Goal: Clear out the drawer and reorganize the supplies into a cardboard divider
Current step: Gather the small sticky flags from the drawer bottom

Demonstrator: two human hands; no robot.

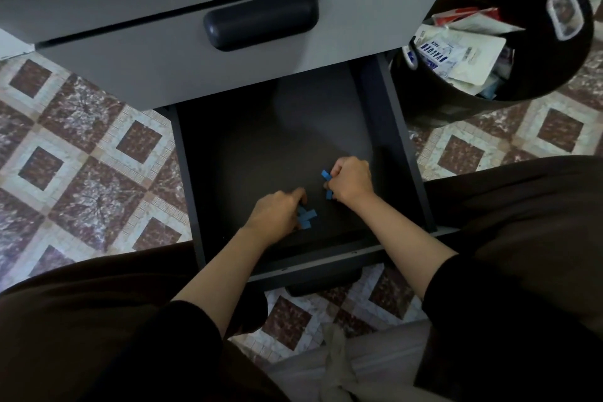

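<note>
Blue pieces (pixel 307 217) are being gripped in the curled fingers (pixel 298 196) of the left hand (pixel 277 212) near the front of the open drawer (pixel 261 147). Further blue pieces (pixel 327 177) are being pinched by the right hand (pixel 350 181), slightly deeper in the drawer. Packets (pixel 470 52) are being kept in a black bin (pixel 434 108) beyond the drawer's right wall.

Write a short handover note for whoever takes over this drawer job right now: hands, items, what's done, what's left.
Hands: the left hand grips blue pieces near the drawer's front; the right hand pinches more of them just beyond.
Things: the drawer is open and looks otherwise bare; the black bin on the right holds packets.
Done: drawer nearly cleared.
Left: lift out the blue pieces; no cardboard divider in view yet.
</note>
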